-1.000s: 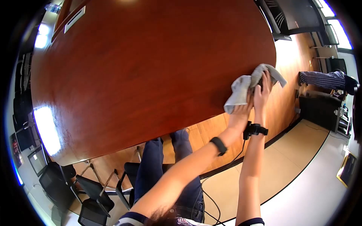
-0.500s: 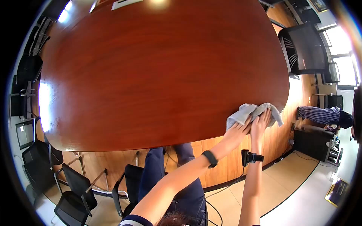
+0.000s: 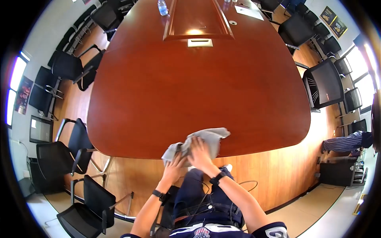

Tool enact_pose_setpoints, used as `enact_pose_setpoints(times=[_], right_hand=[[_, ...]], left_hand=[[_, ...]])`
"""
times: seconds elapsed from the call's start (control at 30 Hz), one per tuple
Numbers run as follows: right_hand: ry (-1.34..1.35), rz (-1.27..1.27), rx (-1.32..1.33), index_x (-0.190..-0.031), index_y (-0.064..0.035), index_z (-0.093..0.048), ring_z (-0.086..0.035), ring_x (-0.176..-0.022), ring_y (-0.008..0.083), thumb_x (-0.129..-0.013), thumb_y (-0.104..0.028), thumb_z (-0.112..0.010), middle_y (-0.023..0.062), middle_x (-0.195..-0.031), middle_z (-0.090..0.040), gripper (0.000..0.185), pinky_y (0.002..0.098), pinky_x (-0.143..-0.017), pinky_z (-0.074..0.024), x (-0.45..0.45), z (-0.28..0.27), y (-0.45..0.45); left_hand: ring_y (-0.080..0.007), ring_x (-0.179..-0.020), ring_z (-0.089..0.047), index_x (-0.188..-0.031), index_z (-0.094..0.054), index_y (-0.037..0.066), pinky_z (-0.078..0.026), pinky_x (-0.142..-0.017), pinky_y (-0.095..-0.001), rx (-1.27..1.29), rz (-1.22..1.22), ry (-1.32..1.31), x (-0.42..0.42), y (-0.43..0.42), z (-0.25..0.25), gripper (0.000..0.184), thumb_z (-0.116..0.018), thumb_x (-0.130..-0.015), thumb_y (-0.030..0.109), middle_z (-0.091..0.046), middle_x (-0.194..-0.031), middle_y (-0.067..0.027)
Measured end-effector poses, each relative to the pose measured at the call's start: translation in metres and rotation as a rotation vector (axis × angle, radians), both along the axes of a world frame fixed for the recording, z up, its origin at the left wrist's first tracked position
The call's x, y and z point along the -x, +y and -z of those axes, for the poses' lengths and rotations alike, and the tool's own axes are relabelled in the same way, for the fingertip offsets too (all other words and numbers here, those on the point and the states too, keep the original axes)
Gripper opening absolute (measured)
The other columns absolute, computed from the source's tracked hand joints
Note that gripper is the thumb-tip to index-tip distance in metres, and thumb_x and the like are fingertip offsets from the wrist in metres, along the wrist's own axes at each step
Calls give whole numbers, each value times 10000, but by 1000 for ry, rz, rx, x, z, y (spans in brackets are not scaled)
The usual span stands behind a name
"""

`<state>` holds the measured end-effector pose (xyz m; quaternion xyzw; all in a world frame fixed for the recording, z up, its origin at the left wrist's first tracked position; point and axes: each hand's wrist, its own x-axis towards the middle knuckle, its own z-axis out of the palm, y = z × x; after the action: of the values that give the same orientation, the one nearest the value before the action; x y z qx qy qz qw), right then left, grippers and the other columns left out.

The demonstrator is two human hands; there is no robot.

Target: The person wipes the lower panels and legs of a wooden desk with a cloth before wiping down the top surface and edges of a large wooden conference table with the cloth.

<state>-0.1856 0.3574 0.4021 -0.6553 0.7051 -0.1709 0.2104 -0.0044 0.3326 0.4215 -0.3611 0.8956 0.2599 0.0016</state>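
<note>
A crumpled grey cloth (image 3: 213, 139) lies at the near edge of a glossy reddish-brown table (image 3: 198, 91), partly over the rim. My right hand (image 3: 199, 154) presses on the middle of the cloth, its fingers bent into the fabric. Just left of it and lower, my left hand (image 3: 173, 168) grips the cloth's left part at the table edge. The two hands are close together. Folds hide some fingertips. Each wrist wears a black band.
Toward the far end stand a water bottle (image 3: 162, 8), a raised centre panel (image 3: 194, 20) with a socket plate (image 3: 200, 43), and white paper (image 3: 249, 12). Black chairs (image 3: 323, 84) flank the table. Another person (image 3: 345, 143) is at the right. A cable (image 3: 250, 183) runs along the floor.
Both hands and the cloth have moved left along the near edge, from the right corner to near the middle. My view has shifted and takes in more of the table's far end.
</note>
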Motion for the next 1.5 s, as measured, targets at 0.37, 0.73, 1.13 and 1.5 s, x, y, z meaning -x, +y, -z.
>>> enact_pose_setpoints(times=[0.37,0.73,1.13,1.5], right_hand=[[-8,-409,69,-1397,-130,-300,-154,-1374,240,-715,-399,-668,59,-1490,-195,820,476,-1110,-120,-21,8,-114],[107,-362,147,-1356,-106,-365,-204,-1359,225,-701,-446,-668,43,-1471,-250,798,450,-1104,-161,200,9,-309],[178,-33,259,-1343,-110,-389,-207,-1360,210,-756,-512,-596,50,-1457,-279,741,407,-1119,-130,472,28,-485],[299,194,193,-1404,-120,-292,-179,-1372,203,-784,-636,-485,59,-1488,-204,829,367,-1126,-130,594,12,-456]], left_hand=[[-416,-1365,8,-1412,-248,80,-83,-1082,-503,-106,-359,-19,-33,-32,8,749,-604,-808,343,-22,-1458,-291],[-539,-1313,34,-1397,-216,15,-138,-1037,-607,-79,-4,-132,184,-201,-3,832,-600,-794,440,28,-1417,-368],[-387,-1365,124,-1440,-85,53,-24,-1082,-517,28,-38,-274,470,-406,17,827,-519,-858,449,82,-1466,-273],[-374,-1376,76,-1449,-94,108,-75,-1086,-517,142,211,-216,566,-423,4,753,-475,-878,415,56,-1480,-243]])
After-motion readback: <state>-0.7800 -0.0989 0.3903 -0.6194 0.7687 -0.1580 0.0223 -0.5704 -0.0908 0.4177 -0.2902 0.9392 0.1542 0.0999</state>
